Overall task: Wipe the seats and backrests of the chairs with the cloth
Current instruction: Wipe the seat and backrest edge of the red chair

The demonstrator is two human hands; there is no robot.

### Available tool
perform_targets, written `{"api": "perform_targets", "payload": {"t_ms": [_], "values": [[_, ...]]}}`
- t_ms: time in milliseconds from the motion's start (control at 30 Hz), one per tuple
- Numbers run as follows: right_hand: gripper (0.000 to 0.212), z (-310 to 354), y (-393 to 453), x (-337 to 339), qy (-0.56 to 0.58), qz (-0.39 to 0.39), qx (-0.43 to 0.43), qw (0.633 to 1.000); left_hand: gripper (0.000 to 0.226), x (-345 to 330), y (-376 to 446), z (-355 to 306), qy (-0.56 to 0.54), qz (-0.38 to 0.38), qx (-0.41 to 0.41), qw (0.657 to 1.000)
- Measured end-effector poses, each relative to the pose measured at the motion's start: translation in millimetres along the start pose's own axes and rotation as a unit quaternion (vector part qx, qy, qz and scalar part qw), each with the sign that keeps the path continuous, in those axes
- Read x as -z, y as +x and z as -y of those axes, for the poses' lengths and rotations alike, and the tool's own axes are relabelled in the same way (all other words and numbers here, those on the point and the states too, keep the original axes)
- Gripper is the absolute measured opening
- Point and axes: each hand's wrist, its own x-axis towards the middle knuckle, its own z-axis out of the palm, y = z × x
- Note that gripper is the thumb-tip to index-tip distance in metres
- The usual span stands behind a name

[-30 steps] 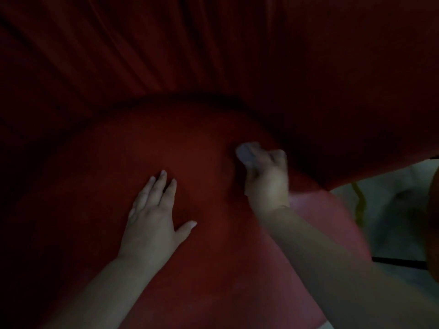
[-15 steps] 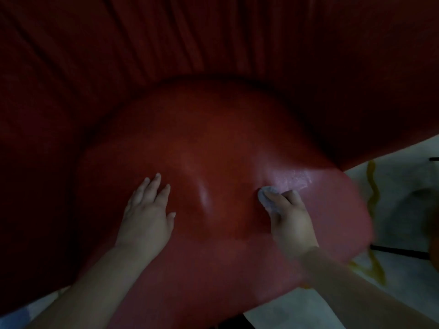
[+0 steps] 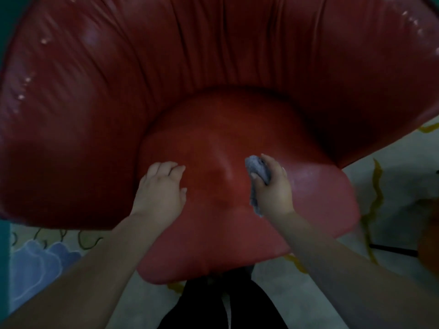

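Right hand (image 3: 273,193): grip clamped on a crumpled grey cloth (image 3: 257,170), fingers curled round the wad, thumb pressing it from the near side. Cloth soft and wrinkled, bunched into a lump above the fingers, with a loose tail hanging down along the inner edge of the palm toward the wrist. Cloth held at the middle of the seat (image 3: 213,233), just right of its centre; contact with the surface not clear from this angle.

Left hand (image 3: 161,193): grip apart, holding nothing, palm down on the left part of the seat, fingers bent loosely at the knuckles and resting on the surface.

Seat: smooth red padding, rounded and bulging, glossy, with a pale sheen near its centre and a lighter, matte-looking patch at the right side. Front edge curved, thick and soft.

Backrest (image 3: 213,55): darker red, shiny like leather or vinyl, gathered into long pleats fanning out from the seat, wrapping round both sides like a shell. Small bright specks along its outer rim.

Floor (image 3: 392,181): pale, with wavy yellow lines at the right and blue cloud-like shapes at the lower left.
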Motion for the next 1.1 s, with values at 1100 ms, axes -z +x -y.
{"api": "perform_targets", "payload": {"t_ms": [1100], "values": [[0.044,220,-133,-181,0.113,-0.029,0.003,0.993,0.067,192,-43,249,-0.140,-0.019,-0.060,0.988]]}}
